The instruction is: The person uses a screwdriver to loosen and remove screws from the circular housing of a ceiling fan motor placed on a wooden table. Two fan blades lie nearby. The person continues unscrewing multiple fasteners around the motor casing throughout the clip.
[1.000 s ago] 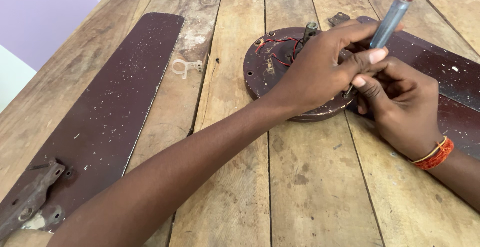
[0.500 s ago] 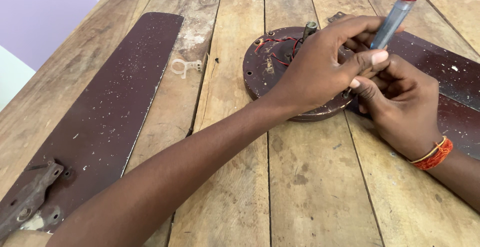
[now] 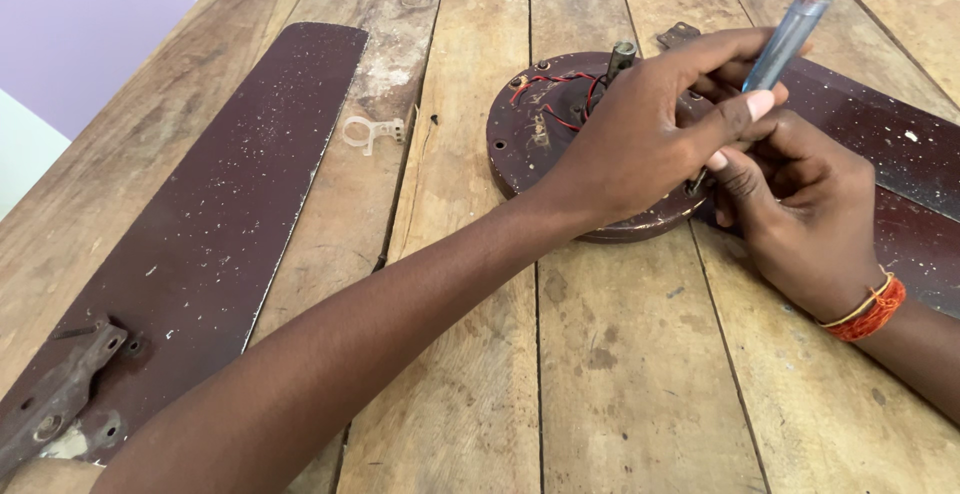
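Observation:
A round, dark brown fan motor housing (image 3: pixel 530 134) with red wires lies on the plank table. My left hand (image 3: pixel 650 134) rests over its right half, thumb and fingers pinching the shaft of a screwdriver (image 3: pixel 790 29) that has a clear bluish handle with a red cap. The tool leans to the upper right; its tip is hidden behind my fingers. My right hand (image 3: pixel 800 214), with an orange thread band at the wrist, is curled close beneath the left one, at the housing's right edge where a fan blade (image 3: pixel 900 174) meets it.
A long dark brown fan blade (image 3: pixel 230 224) with a rusty metal bracket (image 3: pixel 55 394) lies along the left side of the wooden table (image 3: pixel 600 374). A small clear plastic clip (image 3: pixel 372 134) sits between that blade and the housing. The table's left edge runs nearby.
The screwdriver handle has shifted slightly and my left thumb has moved a little on its shaft. Both hands stay at the housing's right edge.

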